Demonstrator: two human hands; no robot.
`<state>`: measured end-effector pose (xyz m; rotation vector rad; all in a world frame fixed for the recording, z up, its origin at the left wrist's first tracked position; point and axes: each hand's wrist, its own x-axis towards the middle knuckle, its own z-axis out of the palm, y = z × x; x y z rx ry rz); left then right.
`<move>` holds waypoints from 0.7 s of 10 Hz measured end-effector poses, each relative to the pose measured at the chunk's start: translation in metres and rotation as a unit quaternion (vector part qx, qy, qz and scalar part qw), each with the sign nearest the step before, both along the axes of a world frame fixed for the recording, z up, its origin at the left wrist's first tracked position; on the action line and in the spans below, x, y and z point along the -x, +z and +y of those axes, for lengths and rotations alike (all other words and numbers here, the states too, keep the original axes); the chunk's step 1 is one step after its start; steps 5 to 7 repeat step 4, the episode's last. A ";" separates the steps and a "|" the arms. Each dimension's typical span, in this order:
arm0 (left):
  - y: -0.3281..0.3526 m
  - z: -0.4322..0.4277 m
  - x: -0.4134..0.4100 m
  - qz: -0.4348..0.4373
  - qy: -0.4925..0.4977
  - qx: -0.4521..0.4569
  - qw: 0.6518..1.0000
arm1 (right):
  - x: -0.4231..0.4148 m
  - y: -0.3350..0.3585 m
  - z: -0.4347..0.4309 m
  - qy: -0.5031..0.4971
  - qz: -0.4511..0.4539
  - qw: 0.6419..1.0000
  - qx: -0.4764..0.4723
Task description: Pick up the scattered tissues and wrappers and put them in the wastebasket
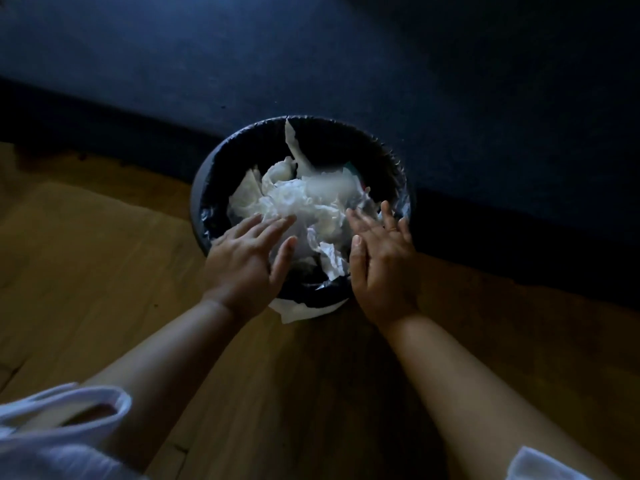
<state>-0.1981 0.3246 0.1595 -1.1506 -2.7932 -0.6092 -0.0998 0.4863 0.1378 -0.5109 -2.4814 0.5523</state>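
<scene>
A round dark wastebasket (207, 188) with a black plastic liner stands on the wooden floor. A heap of crumpled white tissues (304, 199) fills it to the rim. My left hand (247, 261) hovers over the basket's near-left rim, fingers spread, fingertips at the tissues. My right hand (381, 265) is over the near-right rim, also open with fingers apart and holding nothing. One white tissue (298, 311) hangs outside the basket's near edge, between my wrists.
A dark blue sofa or bed edge (346, 64) runs behind the basket and touches its far side. The wooden floor (86, 254) stretches left and toward me. My white sleeves (62, 427) show at the bottom corners.
</scene>
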 end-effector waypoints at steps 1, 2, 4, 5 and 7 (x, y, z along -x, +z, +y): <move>0.010 0.000 0.002 -0.036 0.007 0.030 0.999 | -0.001 0.014 0.002 0.016 -0.120 0.992 0.028; 0.030 -0.002 -0.014 -0.061 0.020 0.094 0.994 | -0.006 0.040 0.002 0.049 -0.276 0.956 0.086; 0.149 -0.023 -0.066 -0.112 -0.012 0.111 0.987 | -0.045 0.166 -0.028 0.016 -0.330 0.920 0.212; 0.149 -0.023 -0.066 -0.112 -0.012 0.111 0.987 | -0.045 0.166 -0.028 0.016 -0.330 0.920 0.212; 0.149 -0.023 -0.066 -0.112 -0.012 0.111 0.987 | -0.045 0.166 -0.028 0.016 -0.330 0.920 0.212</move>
